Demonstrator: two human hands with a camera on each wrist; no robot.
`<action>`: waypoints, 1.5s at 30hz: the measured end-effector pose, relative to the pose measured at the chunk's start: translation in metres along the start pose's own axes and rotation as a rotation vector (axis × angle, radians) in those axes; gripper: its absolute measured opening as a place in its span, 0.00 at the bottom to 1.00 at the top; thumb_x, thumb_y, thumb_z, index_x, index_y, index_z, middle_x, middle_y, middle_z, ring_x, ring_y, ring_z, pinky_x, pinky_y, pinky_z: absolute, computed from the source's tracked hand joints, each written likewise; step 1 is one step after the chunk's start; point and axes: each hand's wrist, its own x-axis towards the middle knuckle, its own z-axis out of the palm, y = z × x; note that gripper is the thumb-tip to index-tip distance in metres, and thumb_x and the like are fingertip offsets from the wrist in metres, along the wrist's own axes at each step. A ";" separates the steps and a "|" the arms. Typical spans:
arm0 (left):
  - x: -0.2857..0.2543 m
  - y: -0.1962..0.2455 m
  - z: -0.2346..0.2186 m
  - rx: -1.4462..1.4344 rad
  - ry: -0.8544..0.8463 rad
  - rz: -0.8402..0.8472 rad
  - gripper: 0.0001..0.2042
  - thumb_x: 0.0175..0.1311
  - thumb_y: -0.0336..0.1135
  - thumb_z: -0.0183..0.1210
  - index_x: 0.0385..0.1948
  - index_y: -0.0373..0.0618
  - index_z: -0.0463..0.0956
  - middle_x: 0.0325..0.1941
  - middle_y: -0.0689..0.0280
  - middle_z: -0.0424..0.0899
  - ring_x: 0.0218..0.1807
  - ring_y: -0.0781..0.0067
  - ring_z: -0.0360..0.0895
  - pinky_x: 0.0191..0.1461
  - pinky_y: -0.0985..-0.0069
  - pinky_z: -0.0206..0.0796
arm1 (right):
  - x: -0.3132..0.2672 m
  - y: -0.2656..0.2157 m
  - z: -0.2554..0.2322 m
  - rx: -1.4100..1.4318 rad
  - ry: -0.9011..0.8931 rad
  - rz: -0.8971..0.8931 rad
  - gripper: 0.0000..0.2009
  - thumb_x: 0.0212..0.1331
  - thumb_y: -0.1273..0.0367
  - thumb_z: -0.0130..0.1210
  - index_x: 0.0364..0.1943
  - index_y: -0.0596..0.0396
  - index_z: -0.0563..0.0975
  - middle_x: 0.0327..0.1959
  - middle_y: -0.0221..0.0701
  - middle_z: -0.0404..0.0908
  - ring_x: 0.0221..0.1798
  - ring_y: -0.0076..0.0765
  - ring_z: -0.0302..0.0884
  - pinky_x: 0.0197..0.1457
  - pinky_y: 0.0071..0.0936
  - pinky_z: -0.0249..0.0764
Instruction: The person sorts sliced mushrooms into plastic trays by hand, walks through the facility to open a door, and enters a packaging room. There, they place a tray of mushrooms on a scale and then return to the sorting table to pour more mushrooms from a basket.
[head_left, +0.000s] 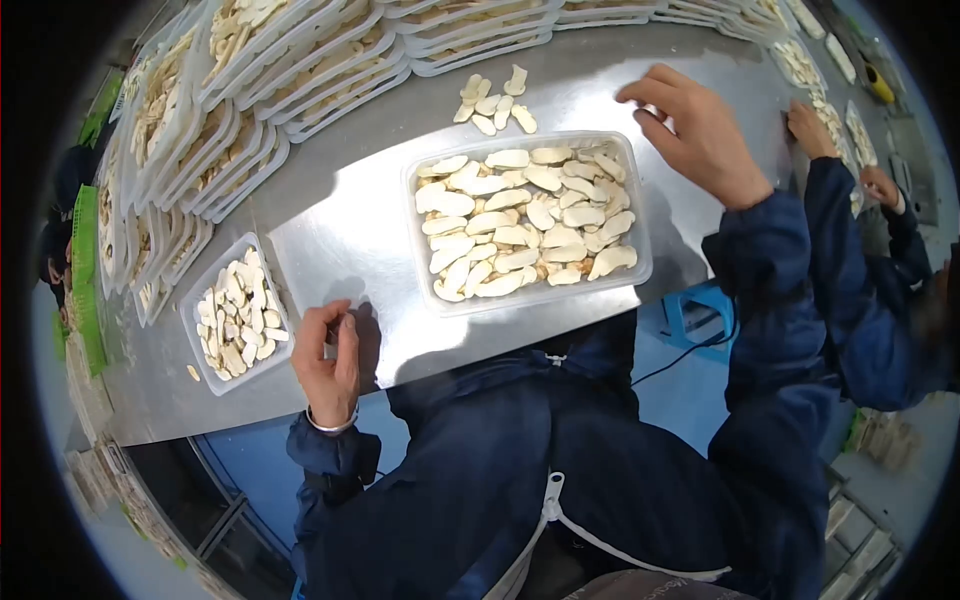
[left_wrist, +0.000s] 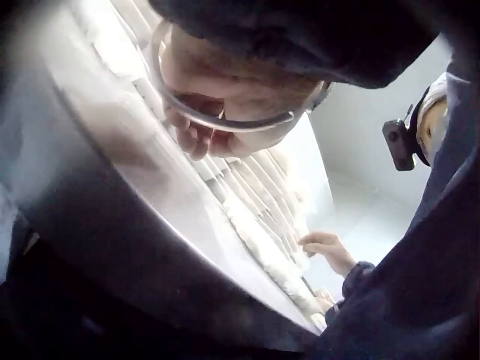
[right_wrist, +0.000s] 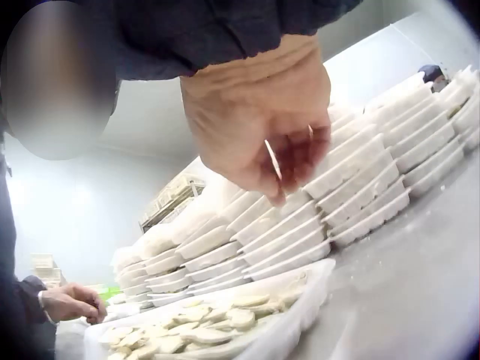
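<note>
A clear rectangular tray stands near the table's front edge, covered with rows of pale, oblong slices that look like mushroom. My right hand hovers past the tray's far right corner, fingers loosely bent; in the right wrist view nothing shows between thumb and fingers. To the left, my left hand is at the front edge between the big tray and a smaller tray of slices. Its fingers hang loosely curled with nothing visible in them. Beyond the big tray lies a small loose group of slices.
Tall stacks of filled trays line the back and left of the metal table. One stray slice lies beside the small tray. Another person's hand is at the right, near more trays. A blue stool stands below the edge.
</note>
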 end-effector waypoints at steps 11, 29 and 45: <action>-0.027 -0.025 0.015 0.172 0.088 0.184 0.09 0.54 0.19 0.56 0.36 0.37 0.78 0.28 0.59 0.75 0.30 0.61 0.73 0.34 0.70 0.64 | 0.095 0.012 0.059 -0.195 -0.377 -0.164 0.21 0.56 0.75 0.51 0.56 0.43 0.73 0.42 0.38 0.79 0.42 0.48 0.79 0.47 0.40 0.74; -0.025 -0.026 0.018 0.182 0.109 0.250 0.09 0.53 0.17 0.56 0.36 0.38 0.78 0.28 0.60 0.76 0.29 0.62 0.71 0.33 0.71 0.63 | 0.036 0.053 0.045 0.001 -0.235 -0.006 0.07 0.56 0.74 0.57 0.37 0.57 0.73 0.28 0.37 0.78 0.29 0.43 0.75 0.34 0.33 0.71; -0.029 -0.027 0.021 0.062 0.129 0.261 0.07 0.58 0.18 0.55 0.36 0.36 0.78 0.25 0.62 0.71 0.25 0.69 0.67 0.29 0.75 0.58 | -0.082 -0.086 0.032 0.183 -0.021 0.210 0.03 0.52 0.73 0.57 0.29 0.58 0.77 0.29 0.37 0.75 0.34 0.48 0.74 0.39 0.39 0.71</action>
